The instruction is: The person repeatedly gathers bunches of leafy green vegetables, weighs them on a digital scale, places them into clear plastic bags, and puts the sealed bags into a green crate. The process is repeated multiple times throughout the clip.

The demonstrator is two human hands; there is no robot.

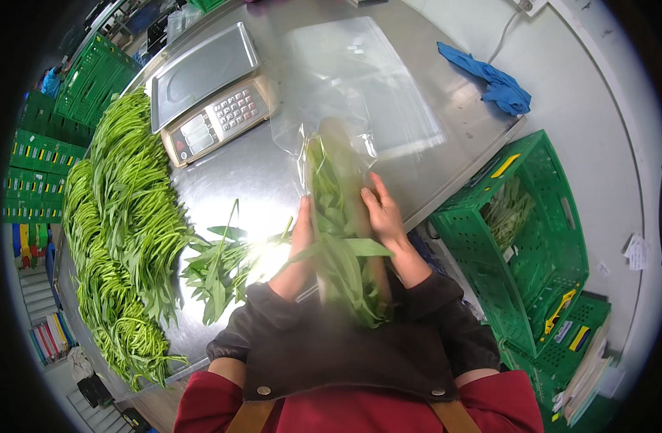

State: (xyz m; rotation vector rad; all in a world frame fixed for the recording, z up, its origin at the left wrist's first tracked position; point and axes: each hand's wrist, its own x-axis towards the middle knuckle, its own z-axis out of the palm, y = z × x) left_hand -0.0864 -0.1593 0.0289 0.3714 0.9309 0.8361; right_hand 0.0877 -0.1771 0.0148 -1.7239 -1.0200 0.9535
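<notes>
Between my hands is a bunch of long-leaved stemmed greens (339, 211), resembling water spinach, with its stem end inside a clear plastic bag (304, 146). Blurred pale edges run along both sides of the bunch; what they belong to is unclear. My left hand (301, 243) grips the left side, its fingers partly hidden. Against the right side rests my right hand (385, 216), thumb and fingers around the edge. Leaves droop towards my dark apron (347, 362). Loose sprigs (223, 270) lie left of my left hand on the steel table (223, 184).
Piled greens (131, 216) line the table's left side. Behind them stands a weighing scale (212, 103). Flat clear bags (396, 97) lie at the back, with a blue glove (488, 78) to their right. A green crate (547, 227) holding greens stands beyond the right table edge.
</notes>
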